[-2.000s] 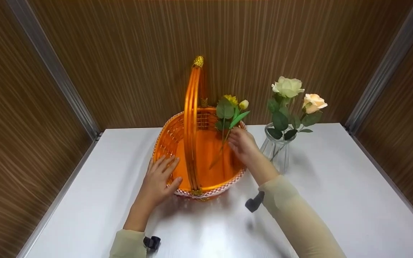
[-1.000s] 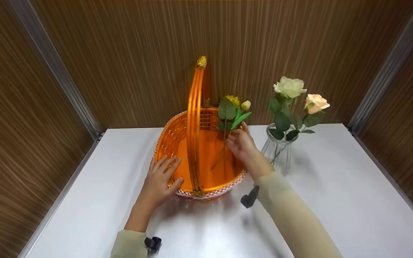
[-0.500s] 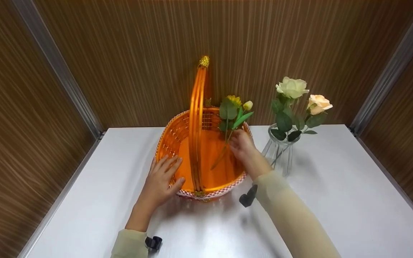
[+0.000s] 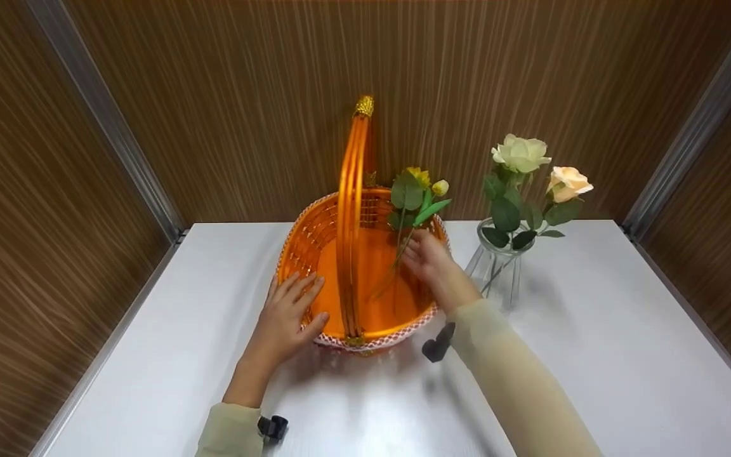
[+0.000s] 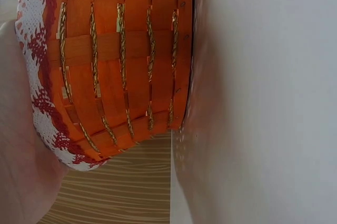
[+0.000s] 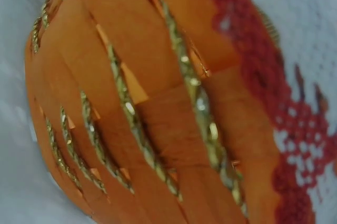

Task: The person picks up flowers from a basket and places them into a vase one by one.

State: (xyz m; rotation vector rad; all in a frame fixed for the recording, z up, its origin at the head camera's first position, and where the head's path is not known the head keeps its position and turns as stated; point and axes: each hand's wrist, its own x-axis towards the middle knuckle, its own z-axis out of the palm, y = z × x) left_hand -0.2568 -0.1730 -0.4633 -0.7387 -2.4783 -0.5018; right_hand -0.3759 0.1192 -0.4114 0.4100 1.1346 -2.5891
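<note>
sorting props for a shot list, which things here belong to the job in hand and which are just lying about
Apparently in the job:
orange woven basket, left hand on its rim
tulip and sunflower, stems at the right hand

Apparently just standing by, untouched:
glass vase
cream rose and peach rose in it

2 plain, pale khaki sleeves (image 4: 521,377), each with 1 small black wrist device (image 4: 273,428)

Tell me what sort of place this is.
Probably a small indoor booth or cubicle: a white tabletop enclosed by wood-grain panels, with metal posts at the corners.
</note>
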